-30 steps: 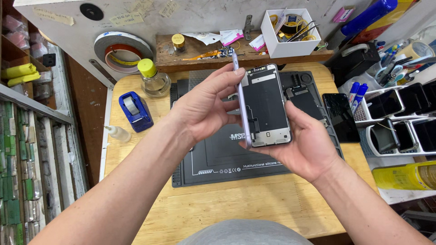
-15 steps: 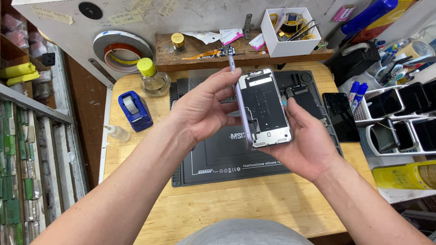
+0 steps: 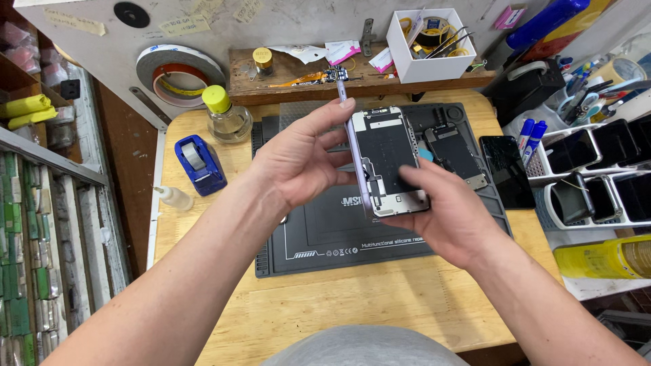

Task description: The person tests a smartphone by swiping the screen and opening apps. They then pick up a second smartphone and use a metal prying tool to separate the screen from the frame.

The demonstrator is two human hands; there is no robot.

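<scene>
**A:** ok so what's closest to the camera here?

**B:** Bare wooden table (image 3: 352, 305) edge, then a dark silicone work mat (image 3: 325, 230) with white printing along its front. Above the mat both hands are up in the air with a phone screen assembly (image 3: 388, 161). The left hand (image 3: 298, 159) has its grip clamped on the long left edge, thumb on top and fingers behind. The right hand (image 3: 444, 217) has its grip closed under the lower right corner, so it's held off the mat, tilted, back side facing up.

**A:** how does the part look?

**B:** Black back plate with silver metal shielding, a purple-ish rim on the left edge, and a small silver strip along the bottom.

**A:** any packages or labels around?

**B:** Right edge, a yellow roll-shaped package (image 3: 603, 257). Left of the mat, a blue tape dispenser (image 3: 200, 163) and a small clear dropper bottle (image 3: 173, 198). Further back, a glass bottle with yellow cap (image 3: 227, 115), a second opened phone (image 3: 456, 150) and a dark glass panel (image 3: 507, 169) on the mat's right. Farthest, a white cardboard box (image 3: 430, 47) of tools on a wooden shelf (image 3: 285, 85), big tape rolls (image 3: 180, 74) leaning on the wall, plus pale paper labels (image 3: 178, 26) stuck up there; I can't make out what's printed on them.
</scene>
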